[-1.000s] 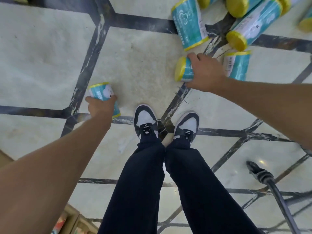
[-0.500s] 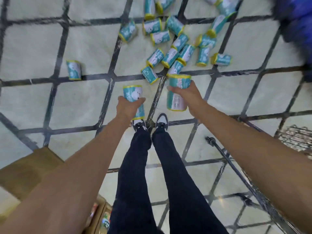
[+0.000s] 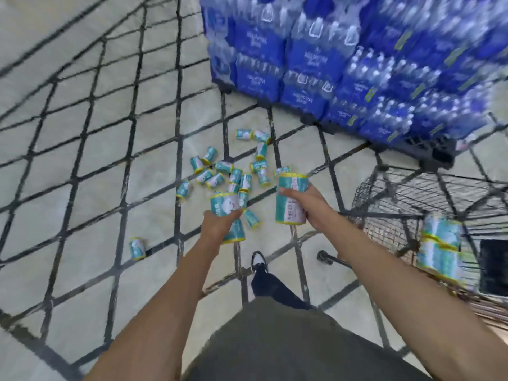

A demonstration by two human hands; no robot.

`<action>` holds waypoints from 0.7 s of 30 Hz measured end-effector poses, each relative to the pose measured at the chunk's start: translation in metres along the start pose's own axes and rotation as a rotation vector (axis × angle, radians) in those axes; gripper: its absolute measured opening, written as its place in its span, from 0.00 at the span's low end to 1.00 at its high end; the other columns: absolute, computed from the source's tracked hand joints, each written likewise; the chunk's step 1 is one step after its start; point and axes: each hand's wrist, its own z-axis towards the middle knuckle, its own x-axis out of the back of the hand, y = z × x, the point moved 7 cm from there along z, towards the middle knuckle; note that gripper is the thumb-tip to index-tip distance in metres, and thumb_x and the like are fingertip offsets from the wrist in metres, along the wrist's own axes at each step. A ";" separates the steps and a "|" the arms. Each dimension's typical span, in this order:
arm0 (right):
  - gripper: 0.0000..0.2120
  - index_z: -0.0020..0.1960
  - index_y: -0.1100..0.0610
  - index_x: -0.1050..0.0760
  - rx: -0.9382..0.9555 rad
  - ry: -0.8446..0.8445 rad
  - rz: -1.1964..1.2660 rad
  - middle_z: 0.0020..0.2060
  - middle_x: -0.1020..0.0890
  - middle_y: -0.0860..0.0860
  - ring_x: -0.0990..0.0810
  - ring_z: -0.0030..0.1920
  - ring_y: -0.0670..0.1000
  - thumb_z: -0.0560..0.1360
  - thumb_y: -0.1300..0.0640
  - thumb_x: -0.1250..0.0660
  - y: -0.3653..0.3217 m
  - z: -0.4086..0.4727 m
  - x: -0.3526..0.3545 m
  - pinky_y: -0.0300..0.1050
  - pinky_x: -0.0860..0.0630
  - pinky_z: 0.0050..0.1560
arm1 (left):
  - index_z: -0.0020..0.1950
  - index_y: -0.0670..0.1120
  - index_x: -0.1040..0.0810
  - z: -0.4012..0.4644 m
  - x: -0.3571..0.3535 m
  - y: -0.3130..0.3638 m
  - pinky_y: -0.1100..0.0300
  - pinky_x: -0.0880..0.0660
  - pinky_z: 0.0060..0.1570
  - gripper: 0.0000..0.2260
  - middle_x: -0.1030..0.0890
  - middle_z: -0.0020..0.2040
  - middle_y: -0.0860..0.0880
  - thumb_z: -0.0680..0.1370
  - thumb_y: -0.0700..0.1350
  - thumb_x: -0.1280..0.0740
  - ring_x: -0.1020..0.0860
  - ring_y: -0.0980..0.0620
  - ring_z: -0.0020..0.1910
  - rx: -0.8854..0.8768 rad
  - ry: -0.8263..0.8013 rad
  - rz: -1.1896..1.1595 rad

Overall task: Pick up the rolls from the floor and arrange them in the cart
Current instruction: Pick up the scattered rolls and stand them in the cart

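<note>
My left hand [image 3: 218, 225] grips a teal roll with yellow ends [image 3: 226, 207], held upright in front of me. A second teal roll [image 3: 290, 199] is gripped upright by my right hand [image 3: 309, 204], a little higher and to the right. Several more rolls [image 3: 228, 171] lie scattered on the tiled floor beyond my hands, and one roll [image 3: 137, 248] lies apart at the left. The wire cart [image 3: 384, 204] stands at the right, with stacked rolls [image 3: 439, 243] inside it, blurred.
Blue packs of water bottles [image 3: 343, 64] are stacked on a dark pallet [image 3: 428, 152] at the upper right, behind the cart. One cart wheel [image 3: 324, 255] sits near my foot [image 3: 258, 261]. Open tiled floor with dark lines extends to the left.
I have risen from a crouch with a roll in each hand, lifting both off the floor. The view has swung right, so the cart and water packs now show.
</note>
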 end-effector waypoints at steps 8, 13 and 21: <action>0.24 0.58 0.57 0.24 -0.016 0.279 0.122 0.50 0.13 0.59 0.13 0.48 0.59 0.68 0.58 0.18 0.034 -0.126 0.192 0.57 0.16 0.49 | 0.61 0.44 0.24 -0.114 -0.168 0.010 0.56 0.19 0.41 0.26 0.17 0.53 0.45 0.68 0.51 0.19 0.16 0.48 0.47 -0.167 -0.270 0.169; 0.24 0.59 0.58 0.28 -0.017 0.403 0.234 0.45 0.14 0.57 0.13 0.41 0.56 0.69 0.57 0.19 0.055 -0.172 0.322 0.47 0.18 0.36 | 0.59 0.44 0.24 -0.182 -0.288 0.005 0.50 0.18 0.49 0.28 0.17 0.54 0.44 0.65 0.51 0.18 0.17 0.46 0.49 -0.210 -0.363 0.212; 0.28 0.60 0.58 0.24 -0.096 0.508 0.282 0.49 0.13 0.58 0.12 0.47 0.58 0.65 0.55 0.16 0.110 -0.213 0.535 0.59 0.16 0.51 | 0.65 0.42 0.30 -0.264 -0.490 -0.022 0.56 0.18 0.33 0.33 0.18 0.53 0.41 0.67 0.52 0.19 0.16 0.45 0.44 -0.114 -0.443 0.292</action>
